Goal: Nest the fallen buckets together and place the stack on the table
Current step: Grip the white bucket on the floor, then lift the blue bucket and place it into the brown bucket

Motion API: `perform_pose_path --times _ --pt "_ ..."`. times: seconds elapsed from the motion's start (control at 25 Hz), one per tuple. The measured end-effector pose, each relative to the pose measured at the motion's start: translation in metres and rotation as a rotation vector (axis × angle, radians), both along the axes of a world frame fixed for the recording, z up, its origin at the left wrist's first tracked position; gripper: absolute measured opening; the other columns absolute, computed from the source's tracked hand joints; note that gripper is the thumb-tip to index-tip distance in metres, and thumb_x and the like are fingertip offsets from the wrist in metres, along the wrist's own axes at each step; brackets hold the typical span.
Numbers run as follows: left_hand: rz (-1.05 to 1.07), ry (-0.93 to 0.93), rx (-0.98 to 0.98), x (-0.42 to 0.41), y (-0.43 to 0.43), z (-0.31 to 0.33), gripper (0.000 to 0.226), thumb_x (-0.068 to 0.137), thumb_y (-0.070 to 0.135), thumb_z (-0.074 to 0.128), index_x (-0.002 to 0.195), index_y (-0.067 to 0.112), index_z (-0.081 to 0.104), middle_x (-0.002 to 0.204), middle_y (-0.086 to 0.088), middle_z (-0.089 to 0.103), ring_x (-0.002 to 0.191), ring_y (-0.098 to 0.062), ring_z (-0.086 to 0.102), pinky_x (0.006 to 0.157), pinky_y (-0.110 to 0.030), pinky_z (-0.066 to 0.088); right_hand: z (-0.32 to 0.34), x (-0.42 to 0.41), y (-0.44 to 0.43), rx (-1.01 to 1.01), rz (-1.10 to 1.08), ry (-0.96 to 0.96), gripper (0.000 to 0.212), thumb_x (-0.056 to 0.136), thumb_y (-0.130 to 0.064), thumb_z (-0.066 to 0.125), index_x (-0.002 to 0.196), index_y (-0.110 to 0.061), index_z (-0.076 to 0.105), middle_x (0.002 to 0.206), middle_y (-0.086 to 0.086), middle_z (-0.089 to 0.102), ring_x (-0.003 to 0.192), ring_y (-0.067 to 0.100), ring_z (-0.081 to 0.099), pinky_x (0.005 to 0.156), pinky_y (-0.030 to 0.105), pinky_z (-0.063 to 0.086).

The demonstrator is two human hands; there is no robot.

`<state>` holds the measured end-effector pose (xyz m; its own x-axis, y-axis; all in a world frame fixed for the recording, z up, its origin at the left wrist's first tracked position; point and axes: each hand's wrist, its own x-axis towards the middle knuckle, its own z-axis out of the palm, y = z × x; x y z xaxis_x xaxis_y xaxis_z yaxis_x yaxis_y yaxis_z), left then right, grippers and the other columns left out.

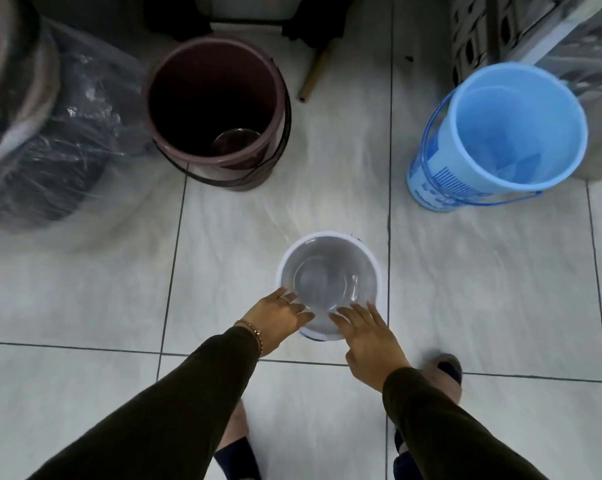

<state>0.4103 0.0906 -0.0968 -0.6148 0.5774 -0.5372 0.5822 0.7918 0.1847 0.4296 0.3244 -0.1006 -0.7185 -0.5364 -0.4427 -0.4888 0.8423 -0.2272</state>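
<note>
A small white bucket point(328, 268) stands upright on the tiled floor just in front of me. My left hand point(279, 315) rests at its near-left rim with fingers spread, and my right hand point(369, 336) hovers at its near-right rim, fingers also spread. Neither hand grips the bucket. A larger maroon bucket point(216, 109) with a dark handle stands upright at the far left. At the far right a light blue bucket point(500, 133) with a printed label and blue handle stands upright.
A bundle wrapped in clear plastic point(50, 133) lies at the left. A wooden stick point(315, 74) leans behind the maroon bucket. A crate and shelf unit point(521, 32) stand at the back right. My feet in slippers point(445, 368) are below.
</note>
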Motion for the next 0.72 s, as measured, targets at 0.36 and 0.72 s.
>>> perform_pose_path --times 0.36,0.72 --pt "0.663 -0.262 0.334 -0.101 0.099 0.088 0.053 0.100 0.027 0.045 0.151 0.032 0.031 0.139 -0.001 0.059 0.113 -0.017 0.060 0.097 -0.022 0.041 0.082 -0.112 0.121 -0.456 -0.826 0.045 0.077 0.086 -0.013 0.064 0.153 -0.012 0.026 0.156 0.009 0.031 0.143 0.024 0.034 0.119 0.046 0.030" --pt "1.763 -0.814 0.799 -0.256 0.327 0.036 0.092 0.088 0.068 0.048 0.154 0.009 0.023 0.158 -0.012 0.033 0.142 -0.030 0.036 0.113 -0.037 0.033 0.051 -0.303 0.247 -0.734 -1.639 -0.419 0.058 0.100 -0.027 0.053 0.147 -0.007 0.026 0.148 0.023 0.044 0.122 0.042 0.056 0.107 0.052 0.044"
